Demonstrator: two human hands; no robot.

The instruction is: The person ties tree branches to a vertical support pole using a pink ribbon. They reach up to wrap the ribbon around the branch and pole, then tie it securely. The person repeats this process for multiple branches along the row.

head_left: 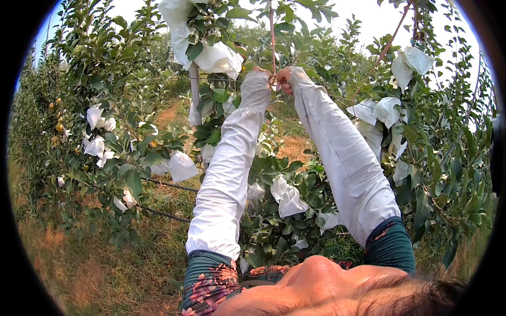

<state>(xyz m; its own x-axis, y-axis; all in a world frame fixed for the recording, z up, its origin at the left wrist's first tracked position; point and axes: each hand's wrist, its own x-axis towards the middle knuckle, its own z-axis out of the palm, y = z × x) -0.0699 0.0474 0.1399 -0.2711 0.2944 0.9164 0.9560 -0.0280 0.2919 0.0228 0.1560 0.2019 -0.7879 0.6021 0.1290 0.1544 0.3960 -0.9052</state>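
While both arms reach up to 12 o'clock, L hand (pixel 259 71) & R hand (pixel 284 79) pinch a thin reddish branch (pixel 272 37) against the wire (pixel 158 79), prob. to steady it.

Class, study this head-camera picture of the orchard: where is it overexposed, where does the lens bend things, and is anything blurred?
Head view: the sky is blown out white; the paper bags glare, losing detail. Fisheye distortion curves the trees toward a black round rim. The left hand and right hand at the thin stem are sharp; the close-up skin at the bottom edge is soft.
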